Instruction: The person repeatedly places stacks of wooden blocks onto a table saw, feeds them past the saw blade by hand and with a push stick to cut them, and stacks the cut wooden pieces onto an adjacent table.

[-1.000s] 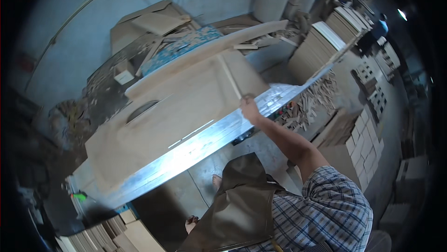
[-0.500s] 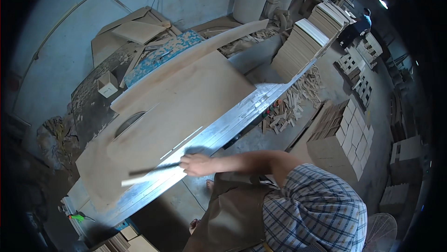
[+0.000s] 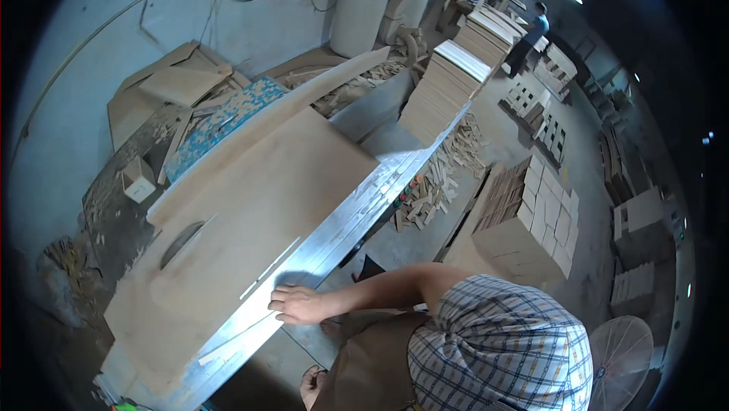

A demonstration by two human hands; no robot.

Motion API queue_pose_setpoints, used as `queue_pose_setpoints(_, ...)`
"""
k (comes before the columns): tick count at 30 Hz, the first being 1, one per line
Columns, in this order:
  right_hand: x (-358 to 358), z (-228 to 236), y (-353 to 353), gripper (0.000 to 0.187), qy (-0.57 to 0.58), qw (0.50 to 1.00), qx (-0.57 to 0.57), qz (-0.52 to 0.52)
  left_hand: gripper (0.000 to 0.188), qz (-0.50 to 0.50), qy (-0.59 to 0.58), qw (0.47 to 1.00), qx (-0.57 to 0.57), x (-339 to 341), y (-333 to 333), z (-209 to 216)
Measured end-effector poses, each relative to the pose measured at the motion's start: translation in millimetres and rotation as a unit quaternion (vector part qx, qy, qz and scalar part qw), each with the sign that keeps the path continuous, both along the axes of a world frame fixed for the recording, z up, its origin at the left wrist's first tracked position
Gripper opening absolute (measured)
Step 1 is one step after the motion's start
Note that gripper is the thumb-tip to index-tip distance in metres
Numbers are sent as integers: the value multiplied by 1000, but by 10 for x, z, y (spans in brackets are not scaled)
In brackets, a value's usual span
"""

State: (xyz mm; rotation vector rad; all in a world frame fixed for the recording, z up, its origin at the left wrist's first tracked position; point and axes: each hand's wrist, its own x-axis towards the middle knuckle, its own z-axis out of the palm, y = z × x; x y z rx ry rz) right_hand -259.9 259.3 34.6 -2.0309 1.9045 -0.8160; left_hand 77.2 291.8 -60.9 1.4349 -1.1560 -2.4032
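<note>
My right hand [image 3: 296,305] rests on the bright metal rail [image 3: 364,210] along the near edge of a dust-covered saw table [image 3: 258,183]. Its fingers are slightly bent and apart, and I see nothing held in them. A short pale strip [image 3: 215,350] seems to lie on the rail farther down to the left. Lower down, beside the brown apron [image 3: 372,365], my left hand [image 3: 311,386] hangs with its fingers curled; whatever is in them cannot be made out. A thin pale line [image 3: 269,268] runs along the table beside the rail.
Stacked brown boards [image 3: 437,100] stand past the table's far end. Offcuts [image 3: 437,191] litter the floor, near a block of stacked pieces [image 3: 524,229]. A blue, flaking panel [image 3: 220,126] lies behind the table. A fan [image 3: 619,362] stands lower right; another person [image 3: 528,39] is far off.
The strip that was by my right hand has left it. That hand now rests on the rail. The view has shifted, moving the scene left, and my left hand shows more clearly.
</note>
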Motion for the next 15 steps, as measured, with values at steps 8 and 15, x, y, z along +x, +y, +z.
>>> queue_pose_setpoints(8, -1747, 747, 1363, 45, -330, 871, -57, -360, 27, -190, 118, 938, -265, -2729, -653, 1854)
queue_pose_setpoints(15, -3803, 1992, 2909, 40, -375, 653, -295, -588, 61, -359, 217, 771, -479, -5675, -564, 3165)
